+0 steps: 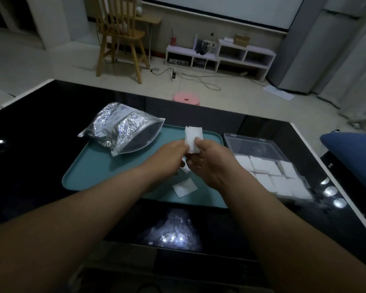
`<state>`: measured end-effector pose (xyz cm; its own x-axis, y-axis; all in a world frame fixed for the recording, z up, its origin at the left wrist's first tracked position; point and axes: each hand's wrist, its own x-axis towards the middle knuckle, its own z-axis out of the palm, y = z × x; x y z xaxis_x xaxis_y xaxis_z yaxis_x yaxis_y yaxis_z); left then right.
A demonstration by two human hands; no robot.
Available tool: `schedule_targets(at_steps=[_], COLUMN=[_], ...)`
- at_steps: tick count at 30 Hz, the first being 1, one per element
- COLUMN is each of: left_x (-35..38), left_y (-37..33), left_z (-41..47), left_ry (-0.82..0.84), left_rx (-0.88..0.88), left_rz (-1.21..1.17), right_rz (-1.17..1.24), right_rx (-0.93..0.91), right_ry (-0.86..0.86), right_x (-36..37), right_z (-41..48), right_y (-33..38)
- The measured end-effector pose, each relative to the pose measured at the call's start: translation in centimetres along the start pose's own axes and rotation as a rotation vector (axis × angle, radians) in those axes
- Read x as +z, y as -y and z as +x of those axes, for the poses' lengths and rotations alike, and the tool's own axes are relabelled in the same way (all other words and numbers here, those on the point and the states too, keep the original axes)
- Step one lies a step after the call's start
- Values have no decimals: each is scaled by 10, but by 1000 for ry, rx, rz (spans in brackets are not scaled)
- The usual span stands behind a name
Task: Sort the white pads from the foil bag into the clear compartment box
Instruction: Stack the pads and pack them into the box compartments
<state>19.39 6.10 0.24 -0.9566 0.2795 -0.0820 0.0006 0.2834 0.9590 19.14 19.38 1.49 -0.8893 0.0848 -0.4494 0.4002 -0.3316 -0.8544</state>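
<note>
The left hand [167,157] and right hand [209,163] pinch a stack of white pads [193,138] over the teal tray [93,170]; foil bag [118,127] at ten o'clock, clear compartment box [256,145] at three.

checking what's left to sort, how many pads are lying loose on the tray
2: one pad flat near the front edge of the tray, another half hidden between the left hand and right hand, which hold a stack. More may lie under them.

Living room: wooden chair [120,37], projection screen [220,7].
</note>
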Motion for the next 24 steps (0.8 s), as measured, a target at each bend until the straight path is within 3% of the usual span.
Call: schedule_targets(at_steps=[4, 7, 11, 13, 15, 20, 22, 24], left_x=[-4, -11, -39, -52, -59, -59, -57, -52], left_y=[-4, -8, -9, -7, -4, 1, 6, 12], left_z=[-1, 7, 16, 15, 12, 1, 0, 0], left_ry=[5, -133, -230, -180, -145, -135, -145, -151], left_rx=[-98, -123, -158, -186, -188, -212, -206, -198], left_rz=[-220, -527, -695, -744, -721, -612, -558, -459], right_rz=[-66, -262, -1252, -1588, -1753, -1876, -1798, -1555], right_rx=[-47, -144, -511, -470, -404, -399, -355, -297], right_ry=[97, 130, 49, 191, 298, 291, 281, 225], right_x=[5, 9, -12, -21, -24, -18, -19, -23], right_z=[-10, -17, -2, 2, 3, 3, 2, 2], right_y=[-3, -6, -8, -14, -21, -20, -19, -20])
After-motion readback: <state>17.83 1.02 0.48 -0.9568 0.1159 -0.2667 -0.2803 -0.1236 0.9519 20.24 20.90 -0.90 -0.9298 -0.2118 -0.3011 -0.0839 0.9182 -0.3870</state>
